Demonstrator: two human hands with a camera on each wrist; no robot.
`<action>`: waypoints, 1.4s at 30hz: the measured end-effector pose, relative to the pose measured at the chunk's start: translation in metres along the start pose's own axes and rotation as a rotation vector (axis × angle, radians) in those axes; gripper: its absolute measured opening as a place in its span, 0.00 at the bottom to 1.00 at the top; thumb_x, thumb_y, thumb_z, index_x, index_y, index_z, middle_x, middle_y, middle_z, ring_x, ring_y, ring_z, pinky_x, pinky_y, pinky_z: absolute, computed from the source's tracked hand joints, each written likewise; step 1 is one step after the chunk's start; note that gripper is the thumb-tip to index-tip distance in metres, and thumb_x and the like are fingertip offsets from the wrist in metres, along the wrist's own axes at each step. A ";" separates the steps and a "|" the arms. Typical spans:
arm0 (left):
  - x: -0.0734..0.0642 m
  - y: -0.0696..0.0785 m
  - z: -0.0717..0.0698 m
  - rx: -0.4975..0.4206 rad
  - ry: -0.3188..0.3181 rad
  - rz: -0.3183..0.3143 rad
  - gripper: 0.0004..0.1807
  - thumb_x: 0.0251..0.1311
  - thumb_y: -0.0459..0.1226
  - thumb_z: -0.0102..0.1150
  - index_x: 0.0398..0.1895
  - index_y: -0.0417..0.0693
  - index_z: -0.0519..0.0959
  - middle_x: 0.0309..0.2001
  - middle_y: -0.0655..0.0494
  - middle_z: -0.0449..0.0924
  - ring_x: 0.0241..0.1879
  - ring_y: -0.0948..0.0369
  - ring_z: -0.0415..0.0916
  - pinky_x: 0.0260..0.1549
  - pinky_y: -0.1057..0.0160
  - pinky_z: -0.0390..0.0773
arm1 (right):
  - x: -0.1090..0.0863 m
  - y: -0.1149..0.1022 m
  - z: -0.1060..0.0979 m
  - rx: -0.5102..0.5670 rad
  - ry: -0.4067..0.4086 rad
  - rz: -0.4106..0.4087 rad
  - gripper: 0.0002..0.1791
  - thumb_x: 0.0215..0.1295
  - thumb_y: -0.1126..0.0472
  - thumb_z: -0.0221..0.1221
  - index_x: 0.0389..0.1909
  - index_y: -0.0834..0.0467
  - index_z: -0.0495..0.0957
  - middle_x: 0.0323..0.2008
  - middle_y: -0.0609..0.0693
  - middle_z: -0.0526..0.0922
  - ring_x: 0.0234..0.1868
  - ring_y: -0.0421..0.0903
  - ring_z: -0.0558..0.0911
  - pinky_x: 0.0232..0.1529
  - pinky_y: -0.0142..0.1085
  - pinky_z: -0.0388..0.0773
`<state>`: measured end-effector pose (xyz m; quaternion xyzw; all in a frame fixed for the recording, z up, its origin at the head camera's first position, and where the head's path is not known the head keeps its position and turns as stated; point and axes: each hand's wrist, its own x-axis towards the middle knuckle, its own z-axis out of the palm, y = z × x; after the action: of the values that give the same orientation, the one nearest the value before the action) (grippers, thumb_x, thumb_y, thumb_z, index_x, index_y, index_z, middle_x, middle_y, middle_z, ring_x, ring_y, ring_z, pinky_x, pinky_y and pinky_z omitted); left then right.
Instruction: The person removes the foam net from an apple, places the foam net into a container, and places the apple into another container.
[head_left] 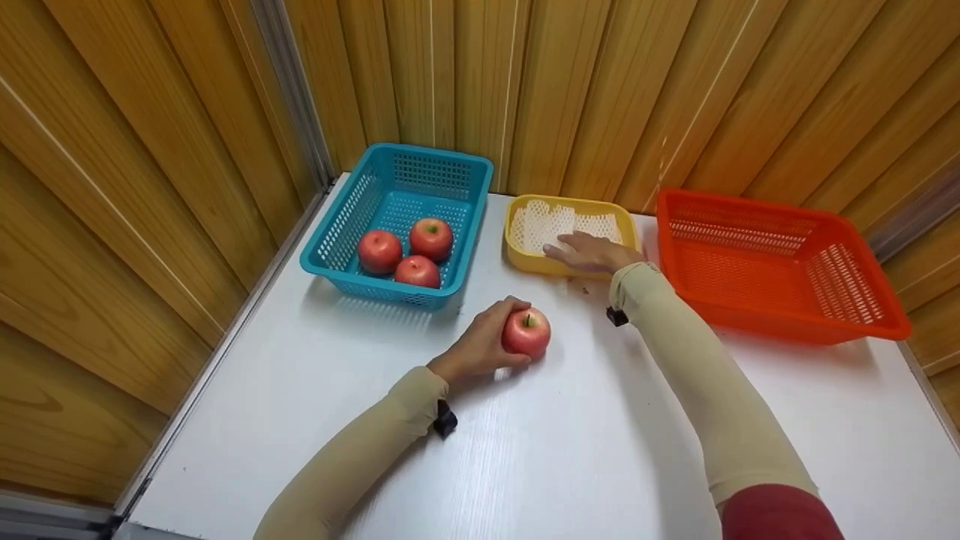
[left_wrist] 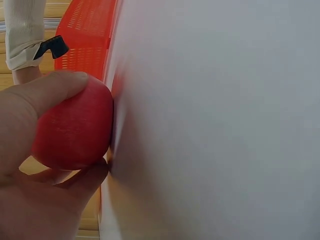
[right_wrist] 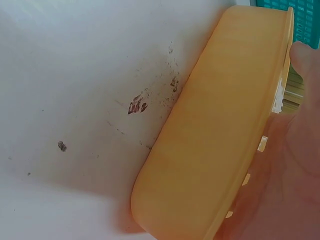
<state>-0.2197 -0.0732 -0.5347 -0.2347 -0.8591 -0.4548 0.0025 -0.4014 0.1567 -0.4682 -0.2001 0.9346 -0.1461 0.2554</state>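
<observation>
In the head view my left hand (head_left: 486, 339) grips a red apple (head_left: 527, 333) on the white table, thumb on the near side and fingers round the far side. The left wrist view shows the same apple (left_wrist: 77, 125) held low at the tabletop. My right hand (head_left: 589, 251) is over the front rim of a small yellow basket (head_left: 536, 262), fingers extended above the white foam net sleeves (head_left: 551, 223) inside. From the right wrist, the yellow basket's side (right_wrist: 205, 120) fills the middle, with the hand (right_wrist: 290, 165) along its rim.
At the back left stands a blue basket (head_left: 322, 271) with three red apples (head_left: 380, 251) in it. A red-orange basket (head_left: 787, 330) is on the right, close to the yellow one. Wood-panelled walls (head_left: 480, 90) border the table (head_left: 600, 450) at the back and left.
</observation>
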 end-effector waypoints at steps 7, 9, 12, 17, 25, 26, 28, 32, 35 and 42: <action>0.003 0.006 -0.003 0.005 -0.005 0.011 0.42 0.47 0.39 0.83 0.64 0.50 0.68 0.59 0.55 0.77 0.58 0.59 0.74 0.61 0.58 0.75 | -0.003 0.001 0.003 -0.029 0.075 -0.041 0.50 0.68 0.20 0.37 0.82 0.48 0.53 0.81 0.59 0.49 0.81 0.61 0.47 0.76 0.65 0.41; 0.004 0.011 -0.006 -0.005 -0.003 0.027 0.42 0.47 0.40 0.82 0.65 0.50 0.68 0.60 0.55 0.77 0.58 0.59 0.74 0.61 0.58 0.75 | -0.004 0.002 0.004 -0.027 0.091 -0.033 0.50 0.68 0.20 0.38 0.82 0.46 0.53 0.82 0.59 0.49 0.80 0.63 0.48 0.75 0.67 0.42; 0.008 0.019 -0.016 -0.013 0.006 0.063 0.43 0.48 0.40 0.81 0.66 0.49 0.67 0.61 0.54 0.76 0.59 0.58 0.74 0.62 0.58 0.75 | -0.006 0.002 0.006 -0.034 0.118 -0.025 0.50 0.67 0.19 0.37 0.82 0.44 0.53 0.82 0.58 0.48 0.80 0.66 0.49 0.74 0.69 0.44; 0.011 0.036 -0.037 0.025 0.027 0.095 0.47 0.49 0.42 0.80 0.72 0.46 0.65 0.66 0.54 0.73 0.62 0.60 0.71 0.62 0.60 0.75 | -0.006 0.003 0.008 -0.040 0.163 -0.044 0.49 0.67 0.20 0.37 0.82 0.42 0.53 0.82 0.59 0.47 0.78 0.72 0.49 0.72 0.72 0.47; 0.016 0.049 -0.077 0.085 0.114 0.136 0.46 0.49 0.39 0.77 0.73 0.51 0.67 0.66 0.53 0.72 0.62 0.60 0.70 0.56 0.61 0.79 | -0.011 0.006 0.013 -0.043 0.251 -0.102 0.46 0.70 0.23 0.40 0.81 0.44 0.56 0.81 0.59 0.50 0.76 0.74 0.52 0.71 0.72 0.50; 0.017 0.049 -0.082 0.088 0.133 0.135 0.45 0.48 0.38 0.77 0.72 0.51 0.68 0.66 0.53 0.72 0.62 0.60 0.69 0.55 0.60 0.80 | -0.011 0.007 0.014 -0.038 0.259 -0.109 0.45 0.70 0.23 0.40 0.81 0.44 0.56 0.81 0.59 0.50 0.76 0.74 0.52 0.71 0.72 0.50; 0.019 0.049 -0.094 0.094 0.169 0.120 0.44 0.47 0.38 0.77 0.71 0.51 0.69 0.66 0.53 0.72 0.62 0.59 0.69 0.54 0.58 0.80 | -0.013 0.008 0.015 -0.038 0.278 -0.123 0.44 0.71 0.24 0.41 0.81 0.44 0.57 0.81 0.59 0.51 0.77 0.73 0.53 0.71 0.71 0.51; 0.023 0.044 -0.118 0.111 0.228 0.081 0.43 0.47 0.38 0.77 0.70 0.52 0.69 0.66 0.52 0.72 0.63 0.57 0.68 0.55 0.52 0.79 | -0.016 0.009 0.017 -0.035 0.308 -0.143 0.43 0.71 0.25 0.43 0.80 0.43 0.57 0.81 0.59 0.52 0.77 0.70 0.54 0.72 0.70 0.52; 0.025 0.038 -0.135 0.117 0.264 0.040 0.43 0.48 0.37 0.78 0.70 0.53 0.69 0.66 0.52 0.72 0.63 0.54 0.68 0.55 0.50 0.79 | -0.021 0.009 0.019 -0.020 0.326 -0.150 0.43 0.71 0.26 0.44 0.80 0.42 0.57 0.81 0.58 0.51 0.78 0.69 0.53 0.72 0.69 0.51; 0.027 0.021 -0.162 0.149 0.312 -0.063 0.43 0.49 0.37 0.78 0.70 0.55 0.67 0.66 0.50 0.73 0.63 0.52 0.69 0.53 0.46 0.80 | -0.028 0.012 0.024 0.009 0.353 -0.149 0.42 0.70 0.26 0.47 0.80 0.39 0.57 0.82 0.55 0.50 0.79 0.64 0.52 0.73 0.68 0.50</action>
<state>-0.2693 -0.1791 -0.4169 -0.1332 -0.8866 -0.4205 0.1390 -0.3697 0.1754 -0.4809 -0.2387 0.9468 -0.2016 0.0769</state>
